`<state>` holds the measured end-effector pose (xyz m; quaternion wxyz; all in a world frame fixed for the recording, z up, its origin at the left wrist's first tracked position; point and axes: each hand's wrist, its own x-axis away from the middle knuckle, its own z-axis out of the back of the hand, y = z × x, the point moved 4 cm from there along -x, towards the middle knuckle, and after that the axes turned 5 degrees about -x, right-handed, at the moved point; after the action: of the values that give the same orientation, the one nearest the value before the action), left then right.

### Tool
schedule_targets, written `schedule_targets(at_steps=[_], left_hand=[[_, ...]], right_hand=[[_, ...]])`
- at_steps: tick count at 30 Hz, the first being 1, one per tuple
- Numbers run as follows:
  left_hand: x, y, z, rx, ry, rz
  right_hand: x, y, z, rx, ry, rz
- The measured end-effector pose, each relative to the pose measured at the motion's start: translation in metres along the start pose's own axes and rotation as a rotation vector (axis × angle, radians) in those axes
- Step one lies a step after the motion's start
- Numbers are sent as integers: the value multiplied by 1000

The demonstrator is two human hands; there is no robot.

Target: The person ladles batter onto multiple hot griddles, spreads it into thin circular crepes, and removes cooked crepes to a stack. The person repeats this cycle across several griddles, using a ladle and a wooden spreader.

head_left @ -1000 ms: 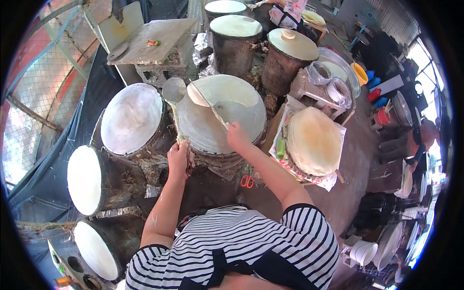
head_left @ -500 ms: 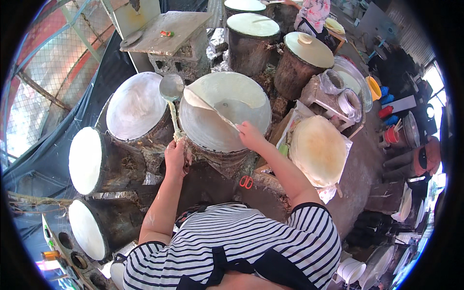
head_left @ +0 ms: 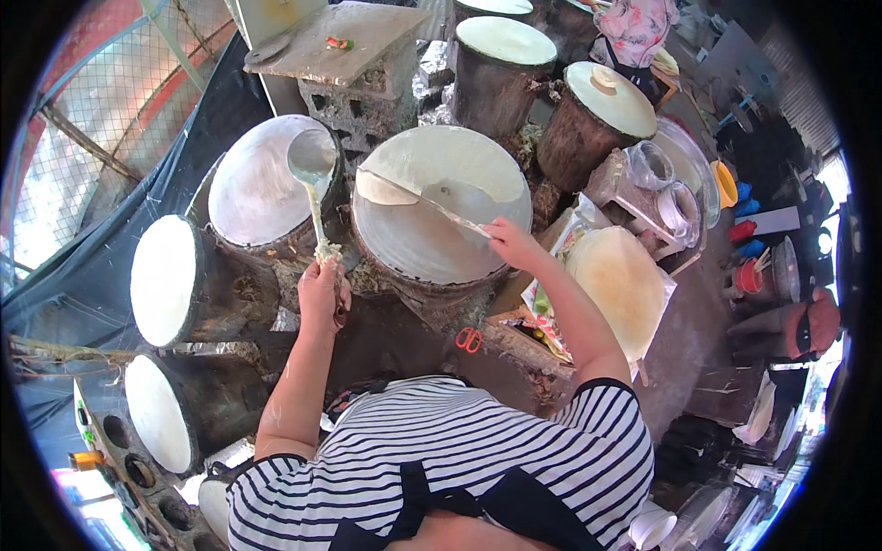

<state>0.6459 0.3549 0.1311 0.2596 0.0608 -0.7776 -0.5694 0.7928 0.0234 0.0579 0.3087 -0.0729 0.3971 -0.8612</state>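
In my left hand (head_left: 322, 296) I grip the dough-caked handle of a metal ladle (head_left: 312, 154). Its bowl is over the edge of the round griddle (head_left: 253, 197) at the left. My right hand (head_left: 514, 243) is closed on the end of a long thin stick (head_left: 455, 218) that slants across the middle griddle (head_left: 413, 253). A pale rounded flap (head_left: 386, 190) lies along the stick's far end; I cannot tell whether it is a blade or batter. Cream-coloured batter (head_left: 469, 161) covers the far part of this griddle, while grey surface shows in the near part.
A stack of thin round flatbreads (head_left: 620, 285) lies right of my right forearm. Red-handled scissors (head_left: 469, 340) are by the middle griddle's base. Several pale-topped drum stoves stand around, one with a lid (head_left: 597, 96). Another person (head_left: 629, 37) is at the back right.
The stick and my right hand have moved right across the middle griddle. The ladle has shifted left, from the gap between the griddles to over the left one's edge. The view has shifted slightly.
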Motion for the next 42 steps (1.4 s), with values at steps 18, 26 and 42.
schedule_targets(at_steps=[18,26,42], left_hand=[[21,0,0,12,65,12],[40,-3,14,-36,94,26],[-7,10,90,-85,-239,121]], right_hand=[[-66,32,41,-165,-232,-209],[-75,10,58,-97,-462,-198],[-43,-161,-213,-1101,382,-585]])
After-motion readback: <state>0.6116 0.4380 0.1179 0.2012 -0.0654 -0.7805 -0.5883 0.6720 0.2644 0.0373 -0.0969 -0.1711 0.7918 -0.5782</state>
